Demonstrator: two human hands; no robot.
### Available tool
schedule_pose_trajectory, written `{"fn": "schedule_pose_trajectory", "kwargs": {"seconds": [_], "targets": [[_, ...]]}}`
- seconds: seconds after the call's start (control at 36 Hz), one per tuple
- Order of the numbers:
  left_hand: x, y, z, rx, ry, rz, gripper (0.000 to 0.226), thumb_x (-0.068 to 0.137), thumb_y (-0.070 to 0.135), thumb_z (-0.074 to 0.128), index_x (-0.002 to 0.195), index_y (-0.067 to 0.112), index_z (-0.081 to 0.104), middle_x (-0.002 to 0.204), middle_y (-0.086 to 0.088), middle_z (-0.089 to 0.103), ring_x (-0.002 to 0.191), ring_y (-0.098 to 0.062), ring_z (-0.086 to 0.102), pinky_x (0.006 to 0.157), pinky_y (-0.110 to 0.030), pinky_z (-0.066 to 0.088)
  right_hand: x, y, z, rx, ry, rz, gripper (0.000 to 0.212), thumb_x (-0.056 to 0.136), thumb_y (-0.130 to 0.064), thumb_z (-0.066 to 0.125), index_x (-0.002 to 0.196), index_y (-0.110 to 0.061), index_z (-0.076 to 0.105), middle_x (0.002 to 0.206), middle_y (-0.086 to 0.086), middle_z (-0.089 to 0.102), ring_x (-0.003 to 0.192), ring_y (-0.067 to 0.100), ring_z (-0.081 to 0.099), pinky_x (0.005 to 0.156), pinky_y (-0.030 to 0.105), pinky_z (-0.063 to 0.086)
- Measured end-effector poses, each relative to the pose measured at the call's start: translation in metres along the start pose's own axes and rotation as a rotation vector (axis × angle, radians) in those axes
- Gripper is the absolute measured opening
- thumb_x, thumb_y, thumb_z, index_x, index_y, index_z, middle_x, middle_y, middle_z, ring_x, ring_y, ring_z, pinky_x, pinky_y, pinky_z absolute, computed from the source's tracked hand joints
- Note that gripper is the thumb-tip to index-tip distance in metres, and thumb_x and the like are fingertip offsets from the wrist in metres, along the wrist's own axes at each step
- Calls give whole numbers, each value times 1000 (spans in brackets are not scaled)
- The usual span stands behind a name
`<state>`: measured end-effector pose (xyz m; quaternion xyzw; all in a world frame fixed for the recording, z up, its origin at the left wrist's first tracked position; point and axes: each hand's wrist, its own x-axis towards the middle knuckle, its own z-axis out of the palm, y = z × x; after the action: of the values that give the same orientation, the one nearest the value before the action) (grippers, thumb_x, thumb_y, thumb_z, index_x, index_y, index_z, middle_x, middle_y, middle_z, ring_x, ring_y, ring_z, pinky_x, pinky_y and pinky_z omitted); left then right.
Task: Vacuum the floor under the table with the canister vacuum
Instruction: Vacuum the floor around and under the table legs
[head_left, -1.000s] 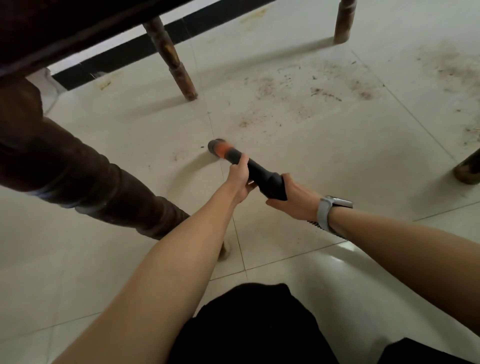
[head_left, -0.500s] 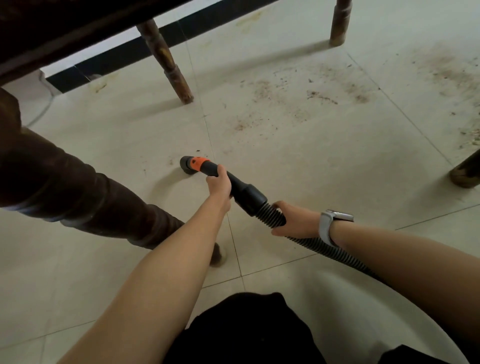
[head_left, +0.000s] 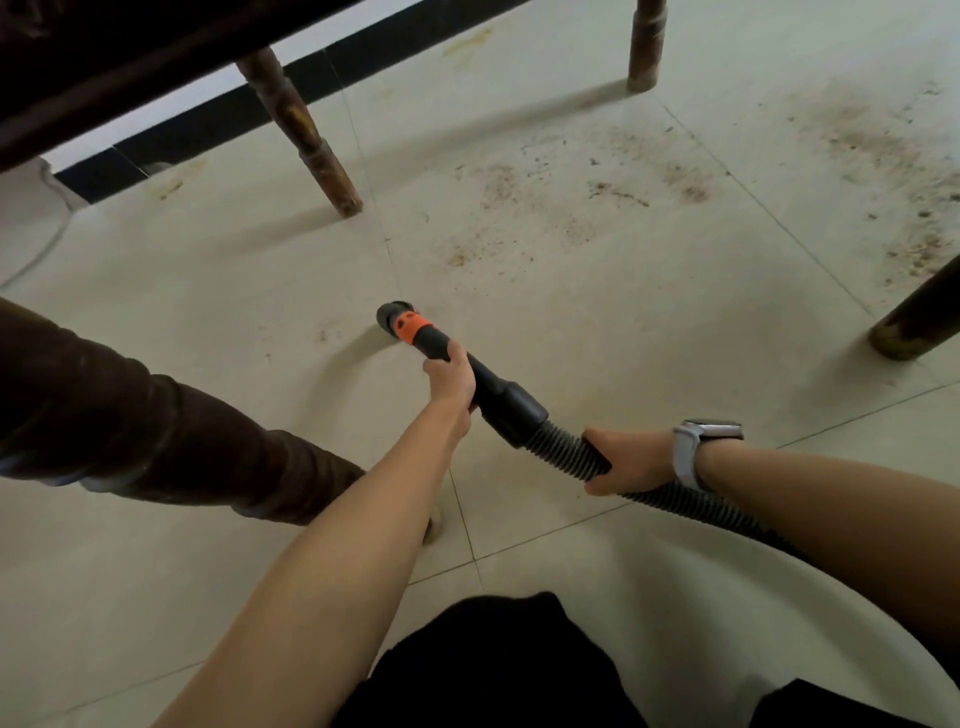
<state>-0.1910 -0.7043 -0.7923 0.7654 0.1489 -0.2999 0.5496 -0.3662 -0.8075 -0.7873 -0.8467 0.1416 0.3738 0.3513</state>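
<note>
The vacuum nozzle, black with an orange collar, sits mouth-down on the pale floor tiles, close to a grout line and just short of the nearest scatter of brown crumbs. The left hand is wrapped around the black tube just behind the collar, and the right hand, with a watch on its wrist, is closed around the ribbed hose where it leaves the cuff. The canister itself is not in view.

The step in hand looks like sweeping the nozzle forward into the dirt. To do it well, keep the mouth flat on the tile, push in slow overlapping passes toward the crumbs, and let the right hand feed hose so it does not drag the nozzle sideways or snag a leg.

Most of the dirt lies farther out: patches in the middle between the legs and a heavier spread toward the right. The table edge hangs dark across the top left. A thick turned leg stands close on the left, a thinner one behind, another at the top, and one at the right edge. A black skirting strip runs along the far wall.
</note>
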Motion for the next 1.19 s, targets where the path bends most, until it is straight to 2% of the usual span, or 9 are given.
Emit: {"fn": "schedule_pose_trajectory", "kwargs": {"seconds": [0.14, 0.22, 0.33, 0.44, 0.61, 0.75, 0.92, 1.06, 1.19], "targets": [[-30, -28, 8, -119, -236, -108, 43, 100, 25, 46, 132, -1, 35, 107, -16, 54, 87, -26, 59, 73, -41, 53, -17, 25, -6, -91, -226, 165, 28, 87, -16, 63, 111, -12, 49, 104, 2, 52, 95, 17, 51, 84, 32, 46], [-47, -30, 19, -144, -383, -144, 24, 101, 26, 45, 106, 2, 46, 101, -17, 58, 91, -29, 59, 85, -44, 49, -32, 42, -21, 32, -282, 331, 35, 85, -6, 57, 119, -10, 53, 115, 8, 59, 104, 22, 58, 94, 42, 50], [-65, -35, 35, -170, -474, -164, 25, 101, 26, 44, 96, 3, 48, 98, -17, 59, 93, -30, 60, 87, -44, 49, -42, 55, -39, 384, -20, 306, 34, 94, -7, 44, 127, -9, 52, 114, 6, 60, 110, 21, 57, 96, 40, 45], [-84, -48, 50, -110, -583, -187, 25, 101, 23, 45, 108, 0, 48, 102, -17, 60, 93, -30, 61, 79, -40, 52, -29, 45, -50, 546, 338, 186, 34, 101, -24, 39, 126, -5, 53, 121, 9, 62, 111, 24, 55, 95, 38, 45], [-113, -70, 61, 85, -806, -210, 23, 98, 21, 51, 118, 10, 48, 108, -9, 62, 98, -31, 62, 90, -48, 50, -6, 11, -50, 456, 300, 76, 55, 96, -48, 44, 110, 1, 63, 110, 17, 65, 101, 31, 60, 88, 39, 47], [-109, -65, 60, 278, -890, -145, 29, 100, 23, 48, 126, 9, 47, 110, -7, 63, 99, -24, 62, 96, -45, 45, 6, 9, -39, 358, 293, 37, 19, 89, -26, 61, 95, -10, 52, 76, 2, 51, 74, 21, 50, 62, 27, 37], [-76, -73, 44, 947, -742, -62, 49, 94, 39, 56, 135, 17, 42, 120, -1, 51, 110, -19, 51, 90, -32, 42, -17, 55, -57, 183, 521, 158, 26, 91, -40, 56, 95, -15, 51, 65, 1, 54, 54, 18, 52, 54, 28, 41], [-43, -94, 17, 1185, -541, 143, 48, 97, 10, 45, 143, 4, 34, 146, -17, 36, 133, -29, 38, 109, -33, 33, -44, 100, -38, 56, 615, 371, 22, 85, -28, 62, 98, -13, 54, 69, 0, 52, 62, 21, 53, 55, 27, 41], [-19, -106, 4, 1350, -371, 219, 56, 94, 8, 42, 148, 6, 26, 150, -19, 29, 136, -34, 32, 112, -36, 27, -71, 99, 1, -11, 508, 305, 16, 80, -19, 59, 91, -20, 48, 80, 3, 58, 70, 26, 53, 57, 26, 36]]}}
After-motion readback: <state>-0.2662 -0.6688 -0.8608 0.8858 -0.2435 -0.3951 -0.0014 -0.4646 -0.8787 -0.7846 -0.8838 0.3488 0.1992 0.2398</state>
